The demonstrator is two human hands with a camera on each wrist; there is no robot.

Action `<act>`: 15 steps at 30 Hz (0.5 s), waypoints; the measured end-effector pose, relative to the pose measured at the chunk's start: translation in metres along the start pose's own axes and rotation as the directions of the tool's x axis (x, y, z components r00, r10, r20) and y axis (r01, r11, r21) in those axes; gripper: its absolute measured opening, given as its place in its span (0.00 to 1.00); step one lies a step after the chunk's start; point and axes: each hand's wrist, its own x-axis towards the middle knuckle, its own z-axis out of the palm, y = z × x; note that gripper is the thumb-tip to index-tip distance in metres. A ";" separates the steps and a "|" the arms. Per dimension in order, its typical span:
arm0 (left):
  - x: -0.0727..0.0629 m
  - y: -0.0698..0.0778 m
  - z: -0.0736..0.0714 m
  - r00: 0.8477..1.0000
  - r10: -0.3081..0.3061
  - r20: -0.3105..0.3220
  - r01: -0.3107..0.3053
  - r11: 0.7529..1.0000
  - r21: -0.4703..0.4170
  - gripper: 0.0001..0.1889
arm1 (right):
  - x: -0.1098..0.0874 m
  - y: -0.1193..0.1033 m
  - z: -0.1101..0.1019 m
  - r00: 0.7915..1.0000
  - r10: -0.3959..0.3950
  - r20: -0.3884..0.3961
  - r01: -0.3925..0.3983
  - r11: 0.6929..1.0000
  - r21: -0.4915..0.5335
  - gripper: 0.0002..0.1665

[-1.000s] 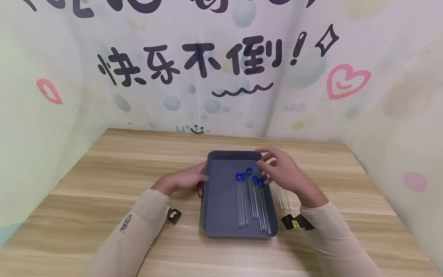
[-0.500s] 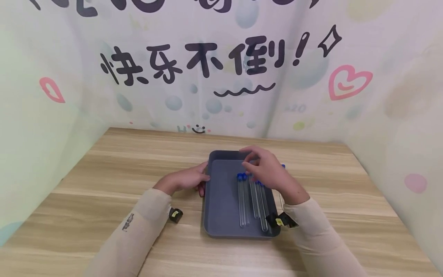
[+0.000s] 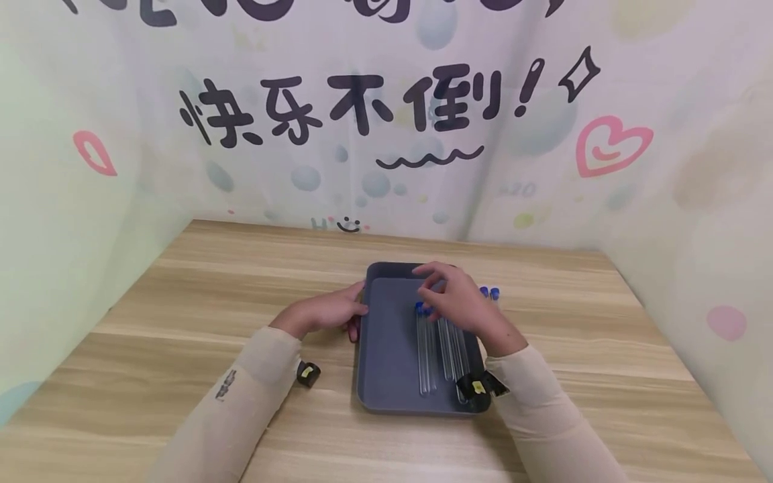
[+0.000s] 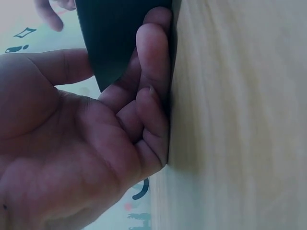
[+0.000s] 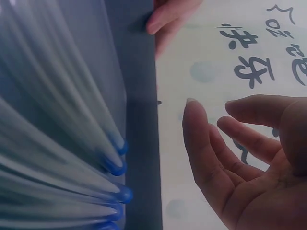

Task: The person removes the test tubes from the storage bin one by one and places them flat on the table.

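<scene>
Pale wood-grain laminate covers the worktop (image 3: 181, 322), and nearest the wearer two beige sleeves reach forward onto it, each with a small black wrist camera. A dark grey plastic tray (image 3: 386, 376), rectangular with a low rim and rounded corners, lies between the arms. The left hand (image 3: 320, 314) rests at the tray's left edge; the wrist view shows its fingers (image 4: 153, 72) loosely curled against the tray wall, thumb across it, gripping the rim lightly. Inside the tray lie clear test tubes (image 3: 427, 355) with blue caps (image 5: 117, 165), side by side, their long axes running near to far with the caps at the far end. The right hand (image 3: 461, 302) hovers directly over those capped ends, fingers (image 5: 201, 143) spread and gently bent, holding nothing; it is much the nearer hand to the tubes. Two more blue-capped tubes (image 3: 490, 293) lie on the worktop just right of the tray. Beyond, printed fabric walls show black lettering, bubbles and a pink heart (image 3: 610, 144).
</scene>
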 end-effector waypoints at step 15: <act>0.000 0.000 0.001 1.000 -0.010 0.004 0.010 1.000 0.000 0.35 | 0.007 0.018 0.011 0.997 0.065 0.050 -0.064 0.998 -0.027 0.24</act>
